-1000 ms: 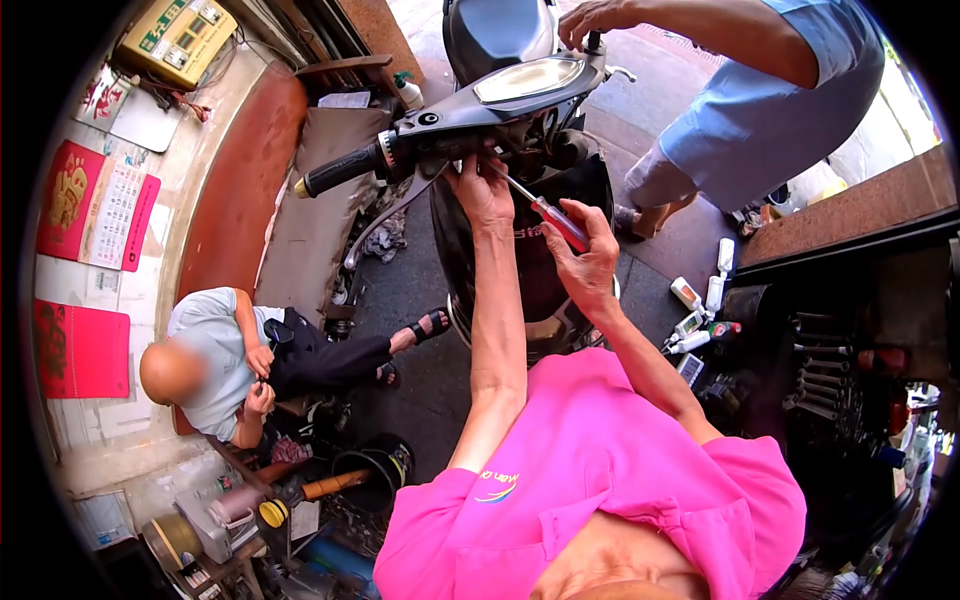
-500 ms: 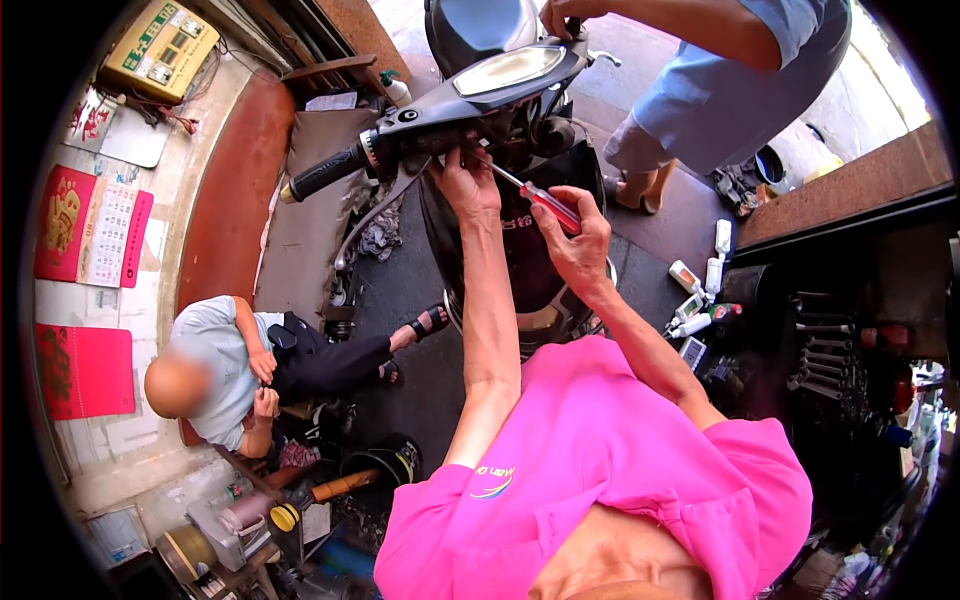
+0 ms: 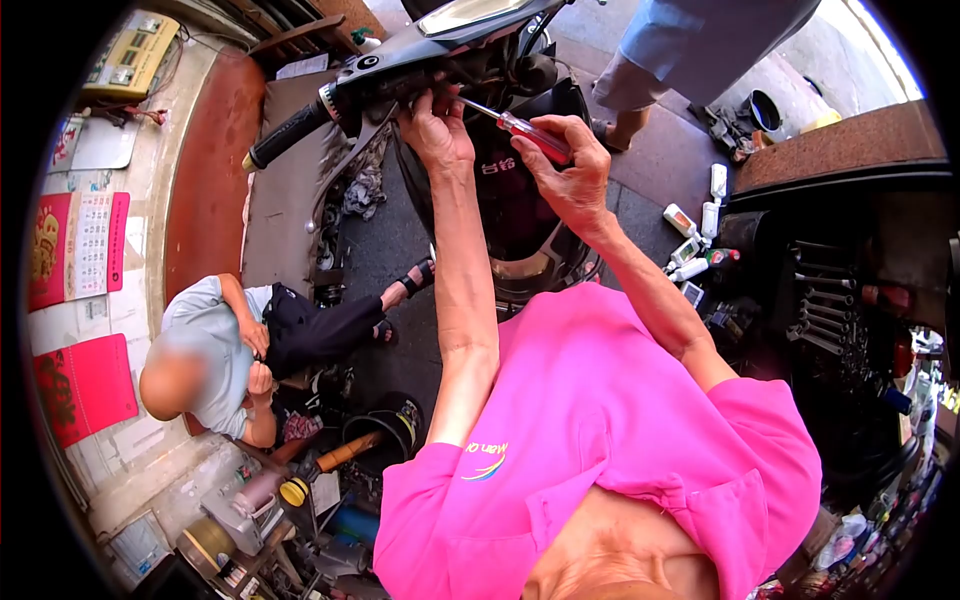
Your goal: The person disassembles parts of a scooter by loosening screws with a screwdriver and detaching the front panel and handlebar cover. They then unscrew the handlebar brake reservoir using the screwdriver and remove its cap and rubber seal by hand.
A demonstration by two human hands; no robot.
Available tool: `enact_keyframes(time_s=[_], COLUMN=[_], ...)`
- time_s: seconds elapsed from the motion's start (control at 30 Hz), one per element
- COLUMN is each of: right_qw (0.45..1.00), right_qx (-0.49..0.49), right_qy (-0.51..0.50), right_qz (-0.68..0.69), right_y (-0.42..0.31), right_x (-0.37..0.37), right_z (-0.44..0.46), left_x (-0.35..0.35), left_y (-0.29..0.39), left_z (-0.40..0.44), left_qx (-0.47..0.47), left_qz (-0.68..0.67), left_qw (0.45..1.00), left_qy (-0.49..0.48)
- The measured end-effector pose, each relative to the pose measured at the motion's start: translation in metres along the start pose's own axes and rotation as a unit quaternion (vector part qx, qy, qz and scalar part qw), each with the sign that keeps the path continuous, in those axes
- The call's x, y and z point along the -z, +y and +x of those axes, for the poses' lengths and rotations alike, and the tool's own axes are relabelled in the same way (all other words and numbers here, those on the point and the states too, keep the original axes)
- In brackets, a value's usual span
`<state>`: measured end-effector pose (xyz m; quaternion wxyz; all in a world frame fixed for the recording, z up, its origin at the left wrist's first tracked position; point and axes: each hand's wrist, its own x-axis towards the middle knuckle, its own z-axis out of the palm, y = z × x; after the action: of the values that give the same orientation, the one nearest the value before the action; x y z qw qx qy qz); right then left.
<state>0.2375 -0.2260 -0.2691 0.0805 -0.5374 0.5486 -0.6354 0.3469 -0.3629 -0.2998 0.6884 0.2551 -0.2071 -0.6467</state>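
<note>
My right hand (image 3: 572,172) is closed round the red handle of a screwdriver (image 3: 535,138). Its metal shaft slants up and left to the underside of the scooter's handlebar cover (image 3: 420,55). There, close to the shaft's tip, my left hand (image 3: 437,130) is raised with thumb and fingers drawn together against the cover. What those fingertips pinch is hidden. To the left sticks out the black handlebar grip (image 3: 290,135), with a brake lever (image 3: 340,165) below it. Behind my hands is the scooter's dark front panel (image 3: 500,200) with pale lettering.
A person (image 3: 215,350) sits at the left beside a long bench (image 3: 285,200). Another person in blue-grey clothes (image 3: 700,50) stands beyond the scooter. Several bottles (image 3: 710,220) and wrenches (image 3: 825,300) are at the right. A black bucket (image 3: 405,420) stands at lower left.
The view has shifted, so the scooter and both hands sit higher and farther left. The standing person's hand is out of view. Both hands keep their places at the handlebar, screwdriver still held.
</note>
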Motion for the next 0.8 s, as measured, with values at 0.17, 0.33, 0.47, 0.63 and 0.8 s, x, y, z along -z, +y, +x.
enact_keyframes(time_s=[0.17,0.33,0.47,0.63,0.8], right_qw=[0.981,0.997,0.998,0.999,0.984], right_qx=[-0.172,0.052,0.041,-0.024,-0.152], right_qy=[-0.048,-0.035,-0.001,-0.048,-0.084], right_qz=[0.08,-0.053,-0.044,-0.003,0.035], right_y=[-0.007,-0.008,-0.003,-0.006,-0.008], right_x=[0.0,0.002,-0.001,-0.006,-0.007], right_z=[-0.001,-0.003,-0.004,-0.008,-0.008], left_x=[0.001,-0.007,-0.006,-0.006,-0.006], left_y=[0.003,0.0,-0.001,0.004,0.005], left_z=[0.001,0.0,0.0,-0.004,-0.001], left_qx=[-0.01,-0.02,-0.003,-0.009,-0.008], left_qz=[-0.005,0.006,-0.013,-0.012,-0.005], left_qw=[1.0,1.0,0.999,0.999,0.999], left_qy=[-0.027,0.023,0.05,0.035,0.033])
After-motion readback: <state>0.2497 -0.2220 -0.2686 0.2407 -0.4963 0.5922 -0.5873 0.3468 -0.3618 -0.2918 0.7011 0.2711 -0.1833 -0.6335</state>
